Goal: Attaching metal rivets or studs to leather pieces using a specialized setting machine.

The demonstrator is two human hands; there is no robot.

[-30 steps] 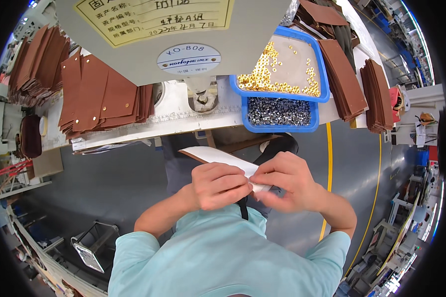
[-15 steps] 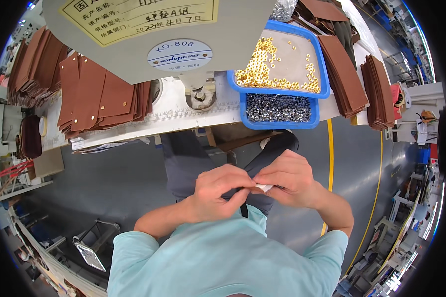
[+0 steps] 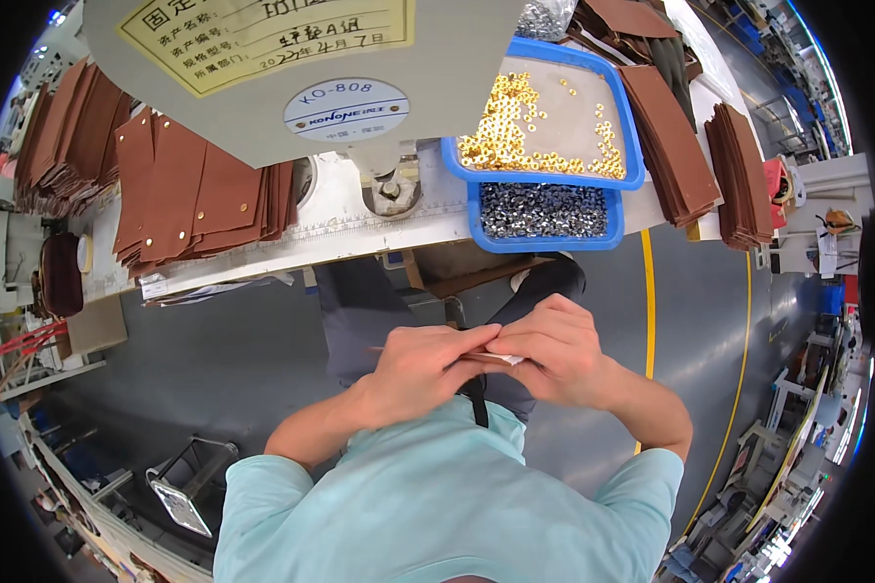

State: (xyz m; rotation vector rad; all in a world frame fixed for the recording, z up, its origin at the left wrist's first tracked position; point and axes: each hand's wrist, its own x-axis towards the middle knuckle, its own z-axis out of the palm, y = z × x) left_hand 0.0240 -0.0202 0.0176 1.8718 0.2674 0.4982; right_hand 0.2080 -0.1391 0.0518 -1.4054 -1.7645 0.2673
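Over my lap, my left hand (image 3: pixel 416 367) and my right hand (image 3: pixel 561 352) meet with fingertips pinched together on a small flat brown-and-white piece (image 3: pixel 502 359). Its white edge shows below my right fingers, and a thin brown strip shows just under my left fingertips. Most of the piece is hidden by the fingers, so its kind is unclear. Both hands are in front of the table edge, apart from the machine (image 3: pixel 248 112) and the trays.
A blue tray (image 3: pixel 633 121) of gold-coloured rings (image 3: pixel 496 136) overlaps a lower blue tray (image 3: pixel 544 246) of dark metal bits (image 3: pixel 544 209). Brown panels with gold studs (image 3: pixel 175 194) lie left of the machine. More brown stacks (image 3: pixel 669 151) stand at the right. The white table (image 3: pixel 360 238) edge runs before me.
My fingers have shifted on the piece and my left thumb has straightened along it. More of its brown edge shows, and its white part lies flatter.
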